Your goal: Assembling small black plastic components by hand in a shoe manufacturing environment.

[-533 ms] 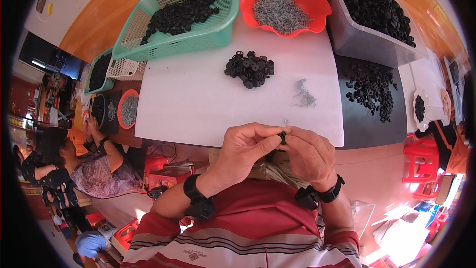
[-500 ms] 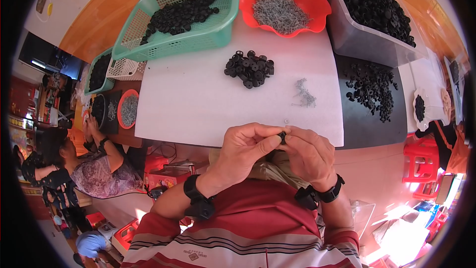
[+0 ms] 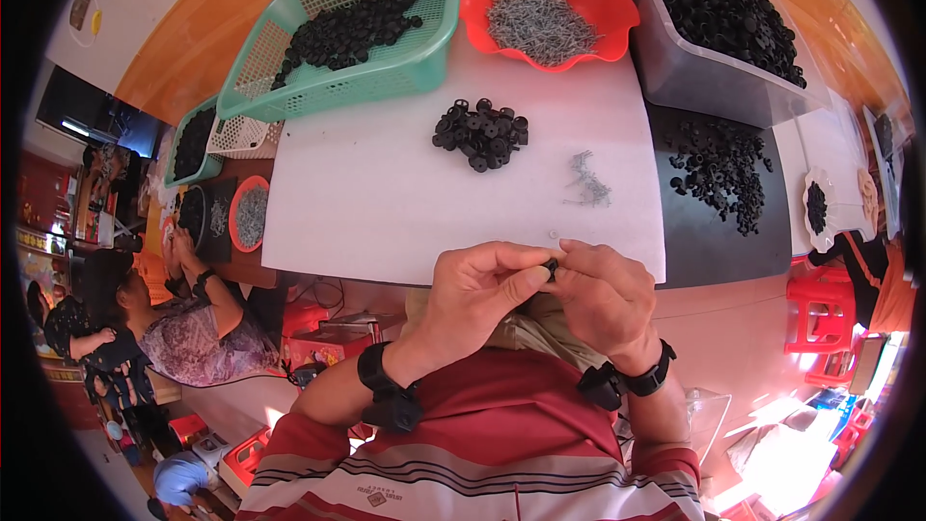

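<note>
Head view: sweeping from the left, I am seeing a co-worker [image 3: 183,328] sitting at a neighbouring bench, then a green plastic mesh basket [image 3: 318,87] holding black parts at the far left of the white counter [image 3: 386,203]. Nearer me, the left hand [image 3: 477,294] is curling in, its fingers [image 3: 526,275] pinching a small black round plastic piece [image 3: 550,266] just off the counter's near edge, above my lap. The right hand [image 3: 603,294] is meeting it from the other side, fingers closed on the same piece, so both hands are gripping it together.

I am judging the piece light, stiff and a little slick; being so small, it is best taken by its rim between thumb and forefinger tips, since a loose grip would let it slip.

Further back, a loose heap of black discs [image 3: 480,133] is lying mid-counter, a thin scatter of grey metal pins [image 3: 586,183] beside it, and a red scalloped bowl [image 3: 617,19] of pins beyond.
</note>
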`<state>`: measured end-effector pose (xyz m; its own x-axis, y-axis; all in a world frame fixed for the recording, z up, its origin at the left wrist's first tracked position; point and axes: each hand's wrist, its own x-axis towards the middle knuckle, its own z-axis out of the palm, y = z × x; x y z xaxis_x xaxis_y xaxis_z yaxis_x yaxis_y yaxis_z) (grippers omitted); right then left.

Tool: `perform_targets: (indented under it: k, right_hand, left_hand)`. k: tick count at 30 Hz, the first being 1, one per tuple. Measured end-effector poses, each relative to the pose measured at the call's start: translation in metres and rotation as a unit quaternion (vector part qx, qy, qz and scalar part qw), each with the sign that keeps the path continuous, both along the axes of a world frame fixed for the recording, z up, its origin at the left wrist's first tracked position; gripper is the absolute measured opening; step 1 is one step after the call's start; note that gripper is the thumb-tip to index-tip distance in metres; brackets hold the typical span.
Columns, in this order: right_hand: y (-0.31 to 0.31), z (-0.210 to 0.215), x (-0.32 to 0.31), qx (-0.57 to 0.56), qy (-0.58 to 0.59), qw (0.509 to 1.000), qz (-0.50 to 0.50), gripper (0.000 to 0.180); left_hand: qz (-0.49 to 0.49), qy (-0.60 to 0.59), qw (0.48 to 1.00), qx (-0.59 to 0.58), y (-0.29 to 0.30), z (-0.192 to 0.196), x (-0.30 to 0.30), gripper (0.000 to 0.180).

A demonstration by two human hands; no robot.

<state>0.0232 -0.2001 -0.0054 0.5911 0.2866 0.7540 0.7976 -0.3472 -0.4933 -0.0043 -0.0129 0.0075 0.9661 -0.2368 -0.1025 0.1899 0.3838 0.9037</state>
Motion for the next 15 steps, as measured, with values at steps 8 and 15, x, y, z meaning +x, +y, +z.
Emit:
perform_targets:
  k: [8, 15]
  right_hand:
    - [0.004, 0.008, 0.005, -0.032, -0.005, 0.999, 0.016, 0.023]
    - [-0.011, 0.03, 0.016, -0.065, 0.131, 0.989, 0.028, 0.02]
  left_hand:
    - [0.029, -0.054, 0.998, 0.011, -0.005, -0.009, -0.005, 0.023]
    - [0.118, -0.042, 0.989, 0.083, 0.024, -0.001, 0.005, 0.018]
